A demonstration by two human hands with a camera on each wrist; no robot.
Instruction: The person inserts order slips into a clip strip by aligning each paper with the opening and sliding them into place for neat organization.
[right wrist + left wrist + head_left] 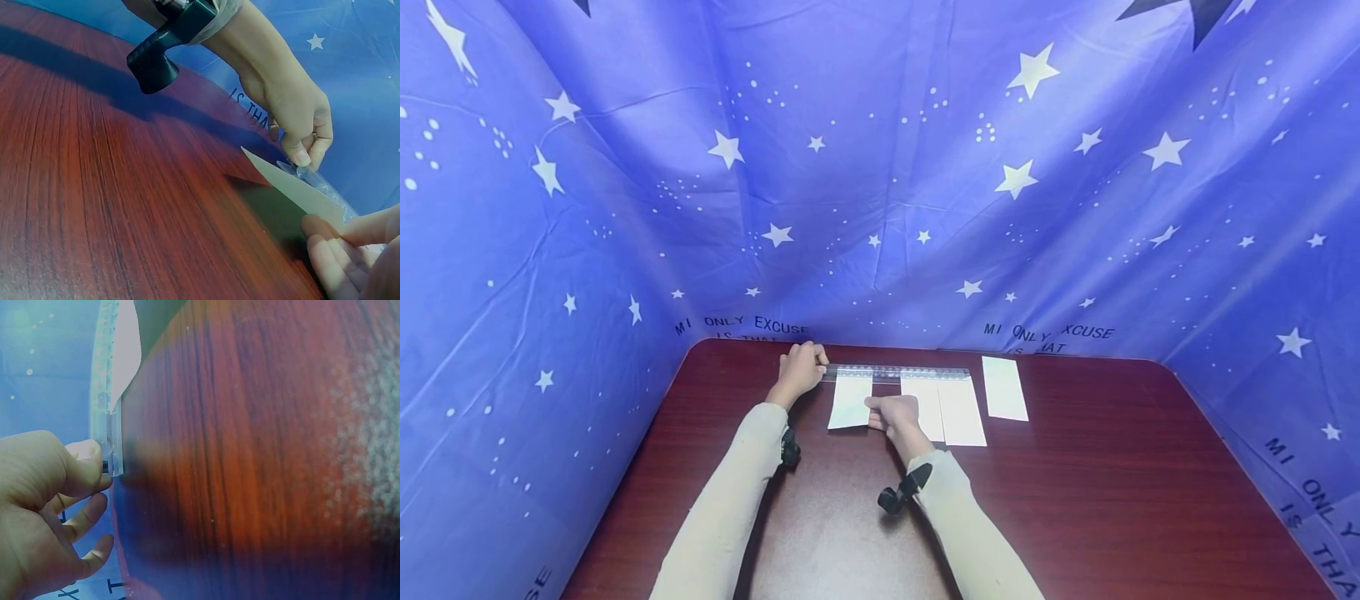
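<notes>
While both arms reach forward over the dark red table [1112,483], the left hand [802,367] pinches one end of a clear plastic strip [886,373] between thumb and forefinger. Seen from the left wrist, those two fingertips are pressed close on the strip's end, and the other fingers are bent loosely, spaced a little apart from one another, gripping nothing. The strip runs crosswise near the far edge of the table, along the tops of three white cards.

Over on the other side, the right hand [895,412] pinches the leftmost card [851,401] by its right edge, thumb on one face and fingers on the other. From the right wrist I can see the remaining fingers curled close together beside the card, which is tilted, its free corner raised above its shadow on the wood. Partly behind that hand is the middle card [928,408], with the right-hand card [964,414] side by side with it. A separate card [1005,388] lies flat on the table, just beyond the strip's right end.
</notes>
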